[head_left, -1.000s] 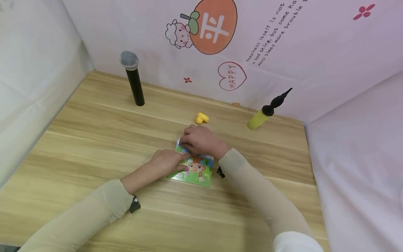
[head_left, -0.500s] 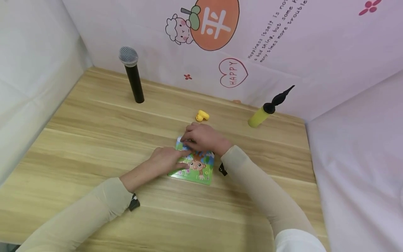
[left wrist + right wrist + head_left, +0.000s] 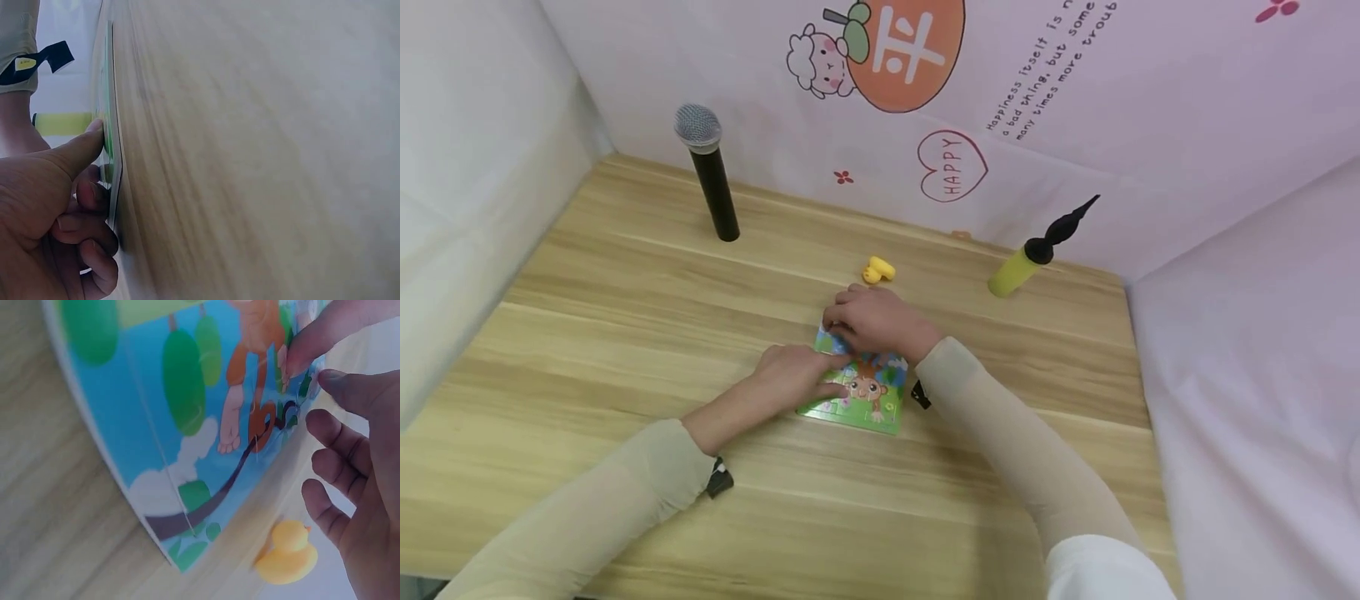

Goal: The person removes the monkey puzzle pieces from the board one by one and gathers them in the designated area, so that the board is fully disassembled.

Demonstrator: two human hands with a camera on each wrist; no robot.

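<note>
A small jigsaw puzzle point(image 3: 880, 408) with a cartoon monkey lies on the wooden table, its pieces set together in a flat board. My left hand point(image 3: 790, 375) holds its left side: in the left wrist view the thumb point(image 3: 87, 140) lies on the top face and the other fingers curl at the edge. At the far left corner, my right hand point(image 3: 880, 321) grips the puzzle's edge with bent fingers. In the right wrist view, the right hand point(image 3: 369, 444) has its thumb tip at the board's edge. The exact contact there is partly hidden.
A yellow toy duck point(image 3: 878, 270) lies just beyond the right hand. Farther back stand a microphone point(image 3: 715, 183) on the left and a yellow-green hand pump point(image 3: 1018, 271) with a black nozzle on the right. White and pink cloth walls point(image 3: 1060, 200) surround the wooden table point(image 3: 850, 517).
Both hands keep nearly the same place on the puzzle; the right fingers shift slightly at the far left corner. The head view tilts slightly, moving everything up a little.
</note>
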